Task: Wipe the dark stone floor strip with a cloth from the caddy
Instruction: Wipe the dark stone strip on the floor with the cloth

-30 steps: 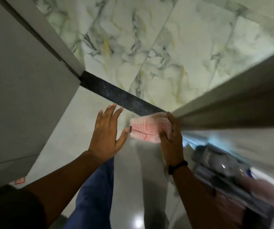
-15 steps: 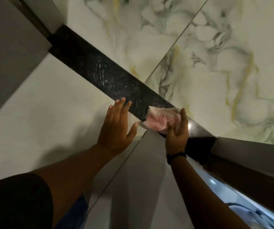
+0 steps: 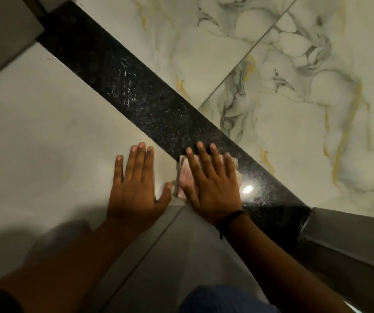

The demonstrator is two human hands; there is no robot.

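Observation:
The dark stone floor strip [image 3: 140,91] runs diagonally from the upper left to the lower right between pale tiles. A folded pink-and-white checked cloth [image 3: 184,177] lies on the strip's near edge. My right hand [image 3: 213,184], with a black band at the wrist, lies flat on top of it with fingers spread, fingertips reaching onto the stone. My left hand [image 3: 136,188] rests flat and empty on the pale tile just left of the cloth, thumb close to its edge. The caddy is out of view.
Veined marble tiles [image 3: 294,98] lie beyond the strip. A grey door frame or panel [image 3: 3,35] stands at the upper left end, another grey panel [image 3: 350,242] at the lower right end. My blue-clad knee [image 3: 222,299] is at the bottom.
The view dropped closer to the floor. My right hand flattened onto the cloth, pressing it down on the strip. My left hand settled flat on the tile beside it.

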